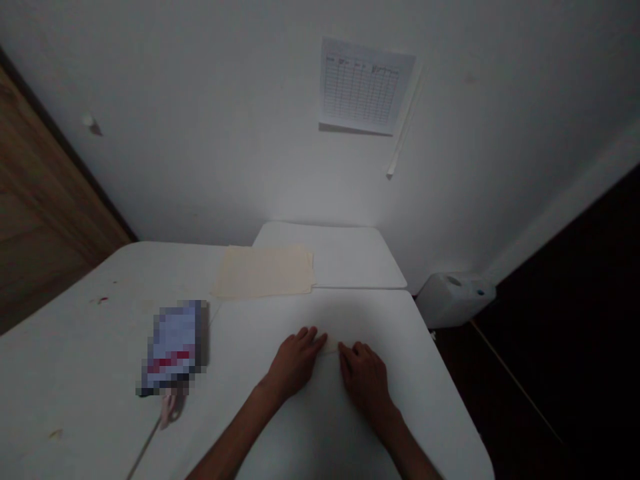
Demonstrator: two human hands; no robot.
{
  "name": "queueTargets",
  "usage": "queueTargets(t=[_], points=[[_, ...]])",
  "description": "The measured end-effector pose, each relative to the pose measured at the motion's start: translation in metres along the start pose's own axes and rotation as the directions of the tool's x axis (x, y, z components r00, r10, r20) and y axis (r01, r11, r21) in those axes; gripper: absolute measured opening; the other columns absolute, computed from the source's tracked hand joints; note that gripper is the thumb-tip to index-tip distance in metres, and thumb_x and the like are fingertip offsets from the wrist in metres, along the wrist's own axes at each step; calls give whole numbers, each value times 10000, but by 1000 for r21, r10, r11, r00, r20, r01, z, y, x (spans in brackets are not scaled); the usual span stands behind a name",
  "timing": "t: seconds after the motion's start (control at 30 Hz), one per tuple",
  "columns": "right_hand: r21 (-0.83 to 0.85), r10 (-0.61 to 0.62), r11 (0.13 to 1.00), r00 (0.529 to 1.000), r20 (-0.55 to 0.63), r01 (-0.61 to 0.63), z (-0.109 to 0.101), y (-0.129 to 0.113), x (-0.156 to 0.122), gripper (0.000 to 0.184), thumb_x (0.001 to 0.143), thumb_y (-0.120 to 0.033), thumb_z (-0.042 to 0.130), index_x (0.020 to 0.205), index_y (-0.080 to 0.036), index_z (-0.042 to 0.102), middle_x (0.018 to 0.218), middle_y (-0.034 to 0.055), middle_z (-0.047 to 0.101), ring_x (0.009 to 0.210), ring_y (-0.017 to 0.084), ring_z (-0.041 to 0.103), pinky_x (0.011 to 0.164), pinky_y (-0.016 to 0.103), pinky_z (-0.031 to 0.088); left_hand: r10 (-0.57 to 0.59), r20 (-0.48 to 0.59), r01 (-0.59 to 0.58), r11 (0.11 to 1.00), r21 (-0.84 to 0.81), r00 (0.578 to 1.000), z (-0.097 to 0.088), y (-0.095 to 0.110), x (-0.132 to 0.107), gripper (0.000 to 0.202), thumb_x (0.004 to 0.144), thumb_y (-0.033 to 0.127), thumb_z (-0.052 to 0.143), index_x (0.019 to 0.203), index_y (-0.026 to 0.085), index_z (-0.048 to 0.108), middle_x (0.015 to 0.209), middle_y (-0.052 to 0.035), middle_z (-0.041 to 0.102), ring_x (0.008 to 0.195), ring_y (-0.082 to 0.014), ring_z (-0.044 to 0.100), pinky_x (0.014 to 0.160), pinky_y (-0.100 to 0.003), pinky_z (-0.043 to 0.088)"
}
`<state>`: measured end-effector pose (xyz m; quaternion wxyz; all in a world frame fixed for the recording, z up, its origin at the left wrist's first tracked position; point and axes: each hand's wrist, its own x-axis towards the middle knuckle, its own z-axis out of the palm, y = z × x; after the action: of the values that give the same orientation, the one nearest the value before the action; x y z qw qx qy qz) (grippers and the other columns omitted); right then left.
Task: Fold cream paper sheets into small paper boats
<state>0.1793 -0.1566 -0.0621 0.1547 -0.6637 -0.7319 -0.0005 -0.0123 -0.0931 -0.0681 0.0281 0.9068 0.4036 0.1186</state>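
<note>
My left hand [299, 359] and my right hand [367, 377] rest close together on the white table [305, 443]. Between their fingertips lies a small cream piece of paper [331, 345], flat or folded; its exact shape is hard to make out in the dim light. The left thumb and forefinger press on its left end, the right ones on its right end. The other fingers of both hands are curled. Beyond the left hand, several cream paper sheets [265, 271] lie in a loose stack, overlapping the far edge of the table.
A blurred-out bluish object [175, 343] with a pale cord [171, 408] lies left. Another white tabletop [340, 257] stands against the wall, where a printed sheet [365, 87] hangs. A white plastic container [455, 298] sits low at right. Wooden panelling [45, 187] borders the left.
</note>
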Motion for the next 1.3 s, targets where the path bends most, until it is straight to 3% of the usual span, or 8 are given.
queueTargets(t=[0.27,0.43,0.63,0.7,0.8,0.93,1.1,1.3], points=[[-4,18,1000,998,-62,-18,4,2,-1,248,964,-276,442,1055,-248,671,859,56,657,824,183,588,752,280,389,-30,-24,29,999,-28,999,3,-1,2,506,846,87,450,1317,260,516,1244,-113,535,1130,-265,485,894,-396,468],[-20,45,999,997,-69,-47,6,-1,8,311,975,-312,435,836,-226,698,783,48,681,758,177,607,732,284,373,-75,-121,61,991,-116,990,5,-1,-6,350,887,127,468,1198,224,596,1134,-101,550,1041,-233,511,893,-374,476],[-17,75,997,996,-52,-76,7,-4,19,306,964,-307,466,771,-204,680,769,53,680,751,178,615,733,280,382,-98,-232,58,983,-173,968,3,1,-13,283,929,185,438,1145,195,620,1085,-111,551,992,-240,517,888,-417,488],[-14,55,998,998,-31,-55,5,-7,25,263,956,-264,473,802,-199,676,798,53,673,774,174,616,725,264,393,-95,-213,62,986,-155,972,1,1,-13,302,926,176,440,1180,190,603,1094,-115,547,998,-245,512,895,-424,484],[15,-65,998,997,46,64,2,-11,34,225,950,-188,457,1007,-248,667,885,32,659,815,150,617,695,224,407,-85,-171,63,989,-130,982,0,1,-12,327,911,148,457,1210,186,583,1102,-115,538,996,-243,501,892,-410,482],[-23,-164,985,970,179,171,-5,-14,38,381,933,-158,455,1257,-334,548,966,24,628,829,145,614,662,211,415,-79,-158,64,993,-99,984,4,-1,-12,381,887,103,475,1247,199,555,1136,-106,517,1026,-244,484,916,-412,468],[-34,-107,992,968,228,118,-6,-18,36,418,939,-150,429,1298,-347,511,999,35,616,884,166,607,701,233,431,-94,-176,81,993,-80,980,8,1,-13,397,880,88,477,1254,199,556,1159,-111,502,1056,-251,470,938,-424,451],[-29,-50,998,979,198,57,-1,-23,31,410,945,-148,414,1299,-329,515,1016,51,611,926,178,597,735,250,442,-193,-217,188,981,-40,957,-2,6,-20,283,904,184,498,1157,191,627,1053,-109,531,980,-251,489,862,-404,464]])
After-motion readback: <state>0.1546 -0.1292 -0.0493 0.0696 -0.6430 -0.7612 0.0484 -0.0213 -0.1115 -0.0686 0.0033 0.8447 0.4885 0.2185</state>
